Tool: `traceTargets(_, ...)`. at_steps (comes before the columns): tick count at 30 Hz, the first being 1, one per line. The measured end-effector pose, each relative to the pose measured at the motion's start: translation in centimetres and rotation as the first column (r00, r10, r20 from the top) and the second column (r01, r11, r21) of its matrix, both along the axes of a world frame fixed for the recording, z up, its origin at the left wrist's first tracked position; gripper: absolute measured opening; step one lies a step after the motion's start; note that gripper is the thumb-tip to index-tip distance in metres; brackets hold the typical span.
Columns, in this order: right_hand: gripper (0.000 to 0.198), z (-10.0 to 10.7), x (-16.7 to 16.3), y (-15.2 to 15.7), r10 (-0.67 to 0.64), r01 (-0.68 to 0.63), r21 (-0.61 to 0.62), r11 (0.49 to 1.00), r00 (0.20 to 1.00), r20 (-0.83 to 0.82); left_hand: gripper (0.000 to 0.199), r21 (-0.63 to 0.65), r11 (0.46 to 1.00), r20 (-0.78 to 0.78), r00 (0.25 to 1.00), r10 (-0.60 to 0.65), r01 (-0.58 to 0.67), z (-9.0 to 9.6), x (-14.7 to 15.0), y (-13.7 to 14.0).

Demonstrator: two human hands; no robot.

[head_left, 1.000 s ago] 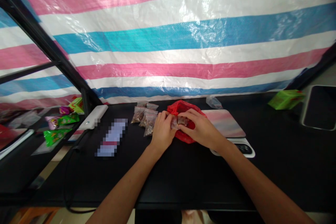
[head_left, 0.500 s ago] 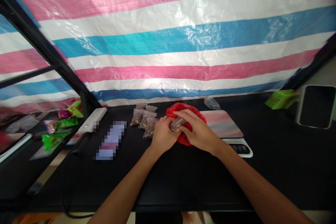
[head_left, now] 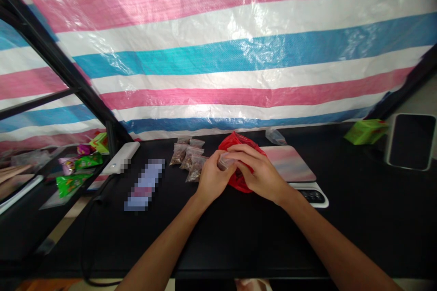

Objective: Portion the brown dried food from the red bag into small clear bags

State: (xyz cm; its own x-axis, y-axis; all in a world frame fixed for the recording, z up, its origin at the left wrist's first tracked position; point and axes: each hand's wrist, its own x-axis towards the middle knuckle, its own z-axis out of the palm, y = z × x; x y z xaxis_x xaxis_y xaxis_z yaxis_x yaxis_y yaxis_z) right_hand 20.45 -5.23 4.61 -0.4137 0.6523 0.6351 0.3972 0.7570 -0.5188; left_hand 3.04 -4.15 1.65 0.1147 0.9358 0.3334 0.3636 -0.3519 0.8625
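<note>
A small clear plastic bag (head_left: 225, 161) is pinched in my left hand (head_left: 212, 179), its contents mostly hidden by my fingers. My right hand (head_left: 264, 173) arches over the red plastic bag (head_left: 236, 139), with its fingers bent inward against the small bag's near side. Whatever sits between the right fingertips is too small and covered to make out. The red bag lies crumpled beneath both hands. Just left of my left hand lie several small zip bags (head_left: 194, 169) filled with brown bits.
To the right lie a pinkish flat box (head_left: 290, 163) and a white phone (head_left: 316, 195). Farther right are a green box (head_left: 367, 132) and a propped dark-screened device (head_left: 412, 142). A clear bag (head_left: 275, 136) lies behind. At left are a white power bank (head_left: 123, 157) and green packets (head_left: 71, 184).
My right fingers have closed in over the small bag, which shows less than before. The red bag's back edge stands up a little more. A blurred hand appears at the far left edge.
</note>
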Motion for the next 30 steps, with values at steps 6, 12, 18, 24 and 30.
traceTargets(6, 0.031, 0.8, 1.5, 0.8, -0.226, 0.229, 0.015, 0.973, 0.968, -0.104, 0.024, -0.04, 0.979, -0.119, 0.974, 0.194, -0.2, -0.6, -0.2, 0.4)
traceTargets(12, 0.029, -0.5, 2.6, 1.8, -0.273, 0.288, -0.059, 0.956, 0.943, 0.19, 0.03, -0.01, 0.93, -0.439, 0.838, 0.326, -0.367, 1.1, 0.4, -1.5)
traceTargets(18, 0.026, -1.4, 2.3, 2.0, -0.367, 0.366, 0.076, 0.927, 0.849, 0.38, 0.029, -0.171, 0.954, -0.426, 0.892, 0.152, -0.245, 0.6, 0.9, -2.2)
traceTargets(24, 0.023, -1.2, 2.6, 2.2, -0.409, 0.398, 0.105, 0.911, 0.84, 0.358, 0.031, -0.216, 0.968, 0.125, 0.98, 0.157, -0.127, -1.1, 0.8, 0.0)
traceTargets(30, 0.023, -0.5, 2.1, 1.6, -0.368, 0.412, -0.058, 0.909, 0.862, 0.348, 0.031, -0.3, 0.932, 0.411, 0.854, 0.32, -0.205, -0.4, 0.3, 1.1)
